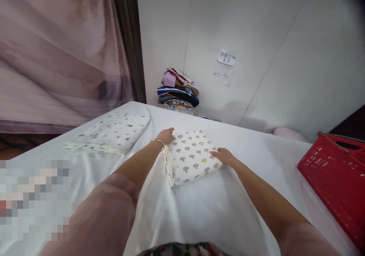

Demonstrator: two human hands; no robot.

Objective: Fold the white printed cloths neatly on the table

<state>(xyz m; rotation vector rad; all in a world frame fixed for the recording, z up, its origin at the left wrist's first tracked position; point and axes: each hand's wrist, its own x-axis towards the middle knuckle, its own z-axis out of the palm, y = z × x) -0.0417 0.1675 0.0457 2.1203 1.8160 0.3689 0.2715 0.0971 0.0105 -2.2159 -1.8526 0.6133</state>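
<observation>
Head view: note mushroom-print cloth, folded, between left hand and right hand. Find right edge grasped by the right; cannot tell gripping from mere touching by the left, at far corner. Advise aligning stacked layers beside left wrist.

red basket cut off at right, fabric pile hidden from me at its foot, left hand with fingers hard to make out, lower-left patch blurred into blocks
</observation>
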